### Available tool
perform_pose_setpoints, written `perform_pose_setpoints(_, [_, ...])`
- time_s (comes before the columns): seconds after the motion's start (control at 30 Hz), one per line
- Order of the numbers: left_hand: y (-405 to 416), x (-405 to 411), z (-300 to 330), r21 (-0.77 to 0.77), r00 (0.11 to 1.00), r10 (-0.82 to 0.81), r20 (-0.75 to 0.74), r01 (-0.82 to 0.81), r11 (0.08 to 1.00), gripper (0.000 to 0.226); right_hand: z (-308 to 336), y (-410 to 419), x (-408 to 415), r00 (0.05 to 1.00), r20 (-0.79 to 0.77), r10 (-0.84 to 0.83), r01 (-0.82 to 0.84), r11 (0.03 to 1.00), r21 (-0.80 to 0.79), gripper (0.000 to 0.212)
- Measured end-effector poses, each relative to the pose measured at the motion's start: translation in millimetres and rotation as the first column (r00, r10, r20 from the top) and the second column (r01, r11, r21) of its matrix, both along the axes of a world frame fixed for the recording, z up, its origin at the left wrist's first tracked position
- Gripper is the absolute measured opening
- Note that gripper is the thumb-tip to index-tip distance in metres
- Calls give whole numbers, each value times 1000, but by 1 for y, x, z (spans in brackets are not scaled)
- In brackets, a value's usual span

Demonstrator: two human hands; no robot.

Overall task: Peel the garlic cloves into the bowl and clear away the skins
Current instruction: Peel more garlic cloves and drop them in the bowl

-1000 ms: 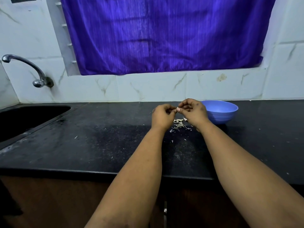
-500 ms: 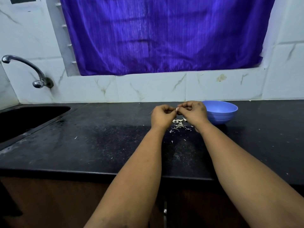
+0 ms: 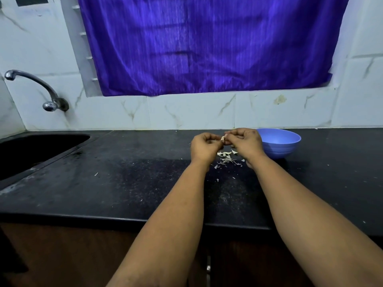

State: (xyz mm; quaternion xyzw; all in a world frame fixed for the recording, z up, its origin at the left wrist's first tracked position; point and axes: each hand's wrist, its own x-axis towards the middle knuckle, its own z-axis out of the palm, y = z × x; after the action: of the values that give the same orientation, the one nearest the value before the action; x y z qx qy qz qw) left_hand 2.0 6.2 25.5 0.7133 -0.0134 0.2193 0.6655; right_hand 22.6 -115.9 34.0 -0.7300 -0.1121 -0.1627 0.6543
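The garlic clove (image 3: 223, 138) shows only as a small pale tip between the fingertips; its remainder is covered by the left hand (image 3: 204, 146) and right hand (image 3: 245, 142), and how much skin it carries is too small to tell. The right hand hides the near-left rim of the bowl (image 3: 278, 142); the bowl's contents cannot be seen. Part of the skins (image 3: 227, 157) lies hidden behind both wrists. The sink (image 3: 31, 150) is cut off by the left edge, the tabletop (image 3: 124, 183) by both side edges.
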Motion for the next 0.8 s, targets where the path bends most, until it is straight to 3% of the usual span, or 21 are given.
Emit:
perform_pose_setpoints(0.13, [0, 0, 0, 1, 1000, -13, -6, 13, 1000, 10, 3, 0, -5, 999, -12, 49, -48, 996, 81, 5])
perform_pose_setpoints(0.47, [0, 0, 0, 47, 1000, 22, -15, -21, 999, 8, 1, 0, -3, 999, -5, 40, -39, 997, 71, 5])
perform_pose_setpoints(0.8, [-3, -2, -1, 116, 999, 48, -23, -45, 992, 12, 1, -1, 0, 1000, 19, -24, 25, 998, -53, 15])
